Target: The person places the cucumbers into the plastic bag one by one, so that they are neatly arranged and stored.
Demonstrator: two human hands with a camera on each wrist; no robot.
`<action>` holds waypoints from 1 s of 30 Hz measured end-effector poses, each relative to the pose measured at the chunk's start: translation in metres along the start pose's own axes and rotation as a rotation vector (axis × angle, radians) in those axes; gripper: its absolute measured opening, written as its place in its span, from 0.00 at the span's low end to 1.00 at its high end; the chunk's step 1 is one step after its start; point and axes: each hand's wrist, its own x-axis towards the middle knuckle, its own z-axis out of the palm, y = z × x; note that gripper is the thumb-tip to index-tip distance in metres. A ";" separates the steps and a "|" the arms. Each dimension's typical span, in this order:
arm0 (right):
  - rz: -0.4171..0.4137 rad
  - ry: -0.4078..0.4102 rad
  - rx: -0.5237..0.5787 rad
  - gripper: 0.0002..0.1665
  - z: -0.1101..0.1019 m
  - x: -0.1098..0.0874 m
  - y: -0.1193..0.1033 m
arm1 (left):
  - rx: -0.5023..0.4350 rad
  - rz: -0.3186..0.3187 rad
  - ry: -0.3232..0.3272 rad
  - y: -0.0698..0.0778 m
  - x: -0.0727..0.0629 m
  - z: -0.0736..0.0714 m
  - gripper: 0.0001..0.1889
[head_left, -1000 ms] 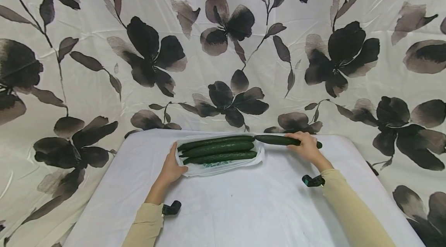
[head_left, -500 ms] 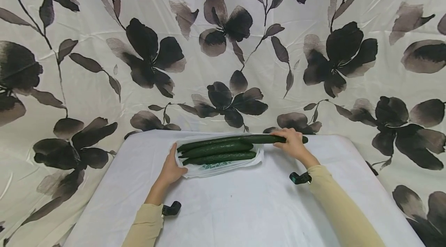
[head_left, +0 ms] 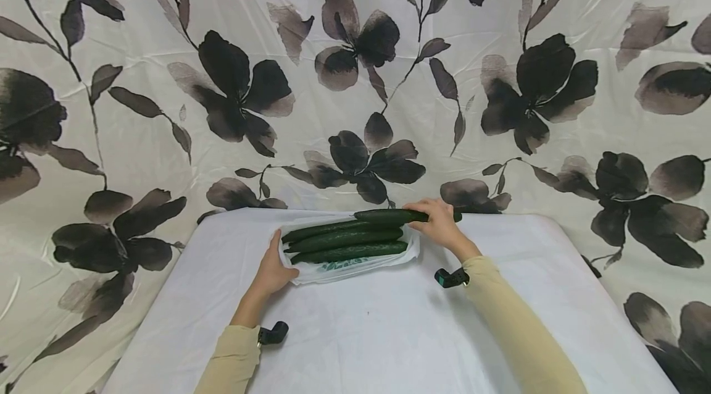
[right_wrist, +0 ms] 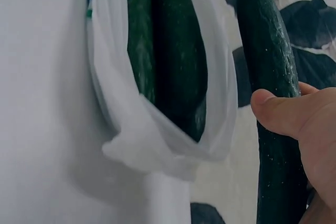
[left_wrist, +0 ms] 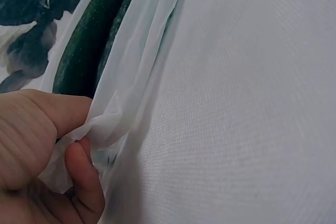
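Three dark green cucumbers [head_left: 350,238] lie side by side in a white plastic bag [head_left: 311,272] with green print, opened lengthwise on the table. At the bag's left end my left hand [head_left: 273,269] pinches the thin plastic between thumb and fingers, as the left wrist view shows on the gathered film [left_wrist: 107,121]. Another cucumber [head_left: 383,215] is in my right hand [head_left: 439,222], gripped near its right end. It is held over the bag's back right side, overlapping the rear cucumber in the head view. From the right wrist, this cucumber appears beside the bag, apart from its rim.
A white cloth covers the table [head_left: 366,332], whose far edge runs just behind the bag. Beyond it hangs a pale curtain [head_left: 311,104] with dark flowers. Each wrist wears a small black camera, such as the left one [head_left: 273,332].
My right hand has moved left with its cucumber, from right of the bag to over its back right part. The left hand stays at the bag's left end.
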 end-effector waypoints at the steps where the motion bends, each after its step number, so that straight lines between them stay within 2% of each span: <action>1: -0.001 -0.006 0.004 0.26 0.002 0.002 -0.003 | 0.002 -0.001 -0.002 -0.001 0.000 0.000 0.58; 12: -0.064 -0.020 0.009 0.25 0.021 0.020 -0.032 | -0.014 -0.005 -0.015 -0.007 0.000 -0.001 0.58; 18: -0.093 -0.036 -0.008 0.25 0.036 0.026 -0.043 | -0.027 -0.001 -0.014 -0.005 -0.002 -0.001 0.59; 30: -0.135 -0.089 -0.010 0.25 0.055 0.039 -0.071 | 0.013 -0.008 -0.015 -0.001 0.000 -0.002 0.58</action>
